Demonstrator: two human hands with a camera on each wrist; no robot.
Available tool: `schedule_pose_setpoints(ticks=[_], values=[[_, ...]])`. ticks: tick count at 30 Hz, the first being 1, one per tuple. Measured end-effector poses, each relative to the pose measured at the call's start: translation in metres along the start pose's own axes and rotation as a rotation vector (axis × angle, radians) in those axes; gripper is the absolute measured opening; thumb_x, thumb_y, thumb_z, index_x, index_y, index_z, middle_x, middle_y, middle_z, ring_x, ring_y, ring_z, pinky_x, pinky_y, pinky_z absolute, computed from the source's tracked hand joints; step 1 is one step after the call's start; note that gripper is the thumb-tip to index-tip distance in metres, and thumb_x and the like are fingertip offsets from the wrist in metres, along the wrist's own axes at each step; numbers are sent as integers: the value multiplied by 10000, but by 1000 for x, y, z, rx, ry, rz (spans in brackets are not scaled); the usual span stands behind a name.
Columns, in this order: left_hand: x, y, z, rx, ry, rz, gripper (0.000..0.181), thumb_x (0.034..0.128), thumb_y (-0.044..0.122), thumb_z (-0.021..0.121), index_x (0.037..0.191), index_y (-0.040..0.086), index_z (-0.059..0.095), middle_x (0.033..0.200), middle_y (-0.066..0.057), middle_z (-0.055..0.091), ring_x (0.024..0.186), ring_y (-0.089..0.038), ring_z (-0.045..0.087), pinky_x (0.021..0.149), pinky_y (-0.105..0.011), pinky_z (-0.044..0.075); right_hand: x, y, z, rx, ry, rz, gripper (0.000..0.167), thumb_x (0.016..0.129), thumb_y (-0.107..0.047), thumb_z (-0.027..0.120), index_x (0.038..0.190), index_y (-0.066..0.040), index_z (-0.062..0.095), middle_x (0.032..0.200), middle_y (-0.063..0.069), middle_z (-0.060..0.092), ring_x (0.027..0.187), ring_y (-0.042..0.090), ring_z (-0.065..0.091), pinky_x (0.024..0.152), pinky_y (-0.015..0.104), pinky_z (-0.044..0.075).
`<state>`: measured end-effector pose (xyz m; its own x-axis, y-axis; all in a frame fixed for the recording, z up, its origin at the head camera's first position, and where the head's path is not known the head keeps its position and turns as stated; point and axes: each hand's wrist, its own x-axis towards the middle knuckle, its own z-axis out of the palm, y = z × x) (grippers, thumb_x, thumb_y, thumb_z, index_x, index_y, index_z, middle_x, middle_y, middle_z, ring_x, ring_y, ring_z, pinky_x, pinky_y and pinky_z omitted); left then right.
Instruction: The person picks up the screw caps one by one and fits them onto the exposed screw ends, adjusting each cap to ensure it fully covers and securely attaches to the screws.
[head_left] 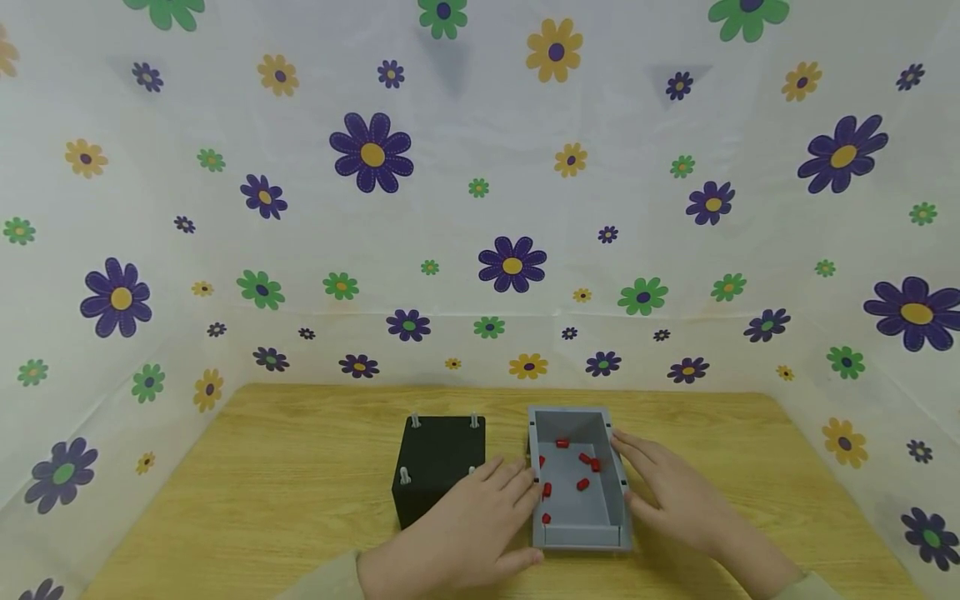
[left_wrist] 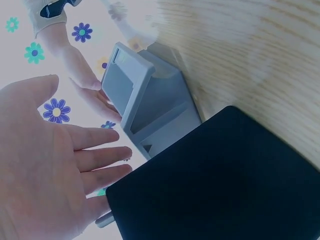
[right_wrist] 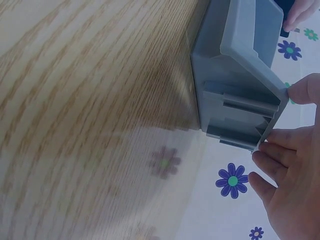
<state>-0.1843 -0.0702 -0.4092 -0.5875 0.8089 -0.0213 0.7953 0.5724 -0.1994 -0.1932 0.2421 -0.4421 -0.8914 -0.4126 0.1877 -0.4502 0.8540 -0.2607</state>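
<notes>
A grey open bin (head_left: 585, 517) sits on the table with several small red pieces (head_left: 582, 484) scattered on its floor. My right hand (head_left: 678, 498) lies along the bin's right side. In the right wrist view, its thumb and fingertips touch the bin's rim, the fingers fairly straight. My left hand (head_left: 480, 521) reaches over the front right of a black block (head_left: 442, 446), palm down, with fingertips at the bin's left rim. Seen from the left wrist, those fingers are straight and spread, and nothing lies in the palm. Whether they touch the rim I cannot tell.
Pale upright pegs (head_left: 415, 421) stand at the block's corners; the left hand partly covers the front right one. The wooden table (head_left: 300, 467) ends at a white flower-print cloth (head_left: 450, 233) at the back and sides.
</notes>
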Motion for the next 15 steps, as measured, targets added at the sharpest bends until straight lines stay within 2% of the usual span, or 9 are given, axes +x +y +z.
schedule_pose_setpoints(ticks=[6, 15], values=[[-1, -6, -5, -6, 27, -2, 691, 1084, 644, 380, 1556, 163, 534, 1624, -48, 511, 1527, -243, 461, 1279, -461, 361, 0, 0, 0, 1, 1, 4, 639, 1005, -316, 650, 1575, -72, 496, 1645, 124, 484, 1458, 398, 527, 1155, 610, 469], [-3, -16, -15, -30, 67, -47, 629, 1097, 583, 418, 1563, 176, 532, 1637, -64, 500, 1537, -254, 458, 1296, -478, 329, -1, 1, 0, 18, 10, -1, 646, 999, -285, 655, 1580, -64, 482, 1644, 138, 479, 1461, 407, 517, 1156, 619, 460]])
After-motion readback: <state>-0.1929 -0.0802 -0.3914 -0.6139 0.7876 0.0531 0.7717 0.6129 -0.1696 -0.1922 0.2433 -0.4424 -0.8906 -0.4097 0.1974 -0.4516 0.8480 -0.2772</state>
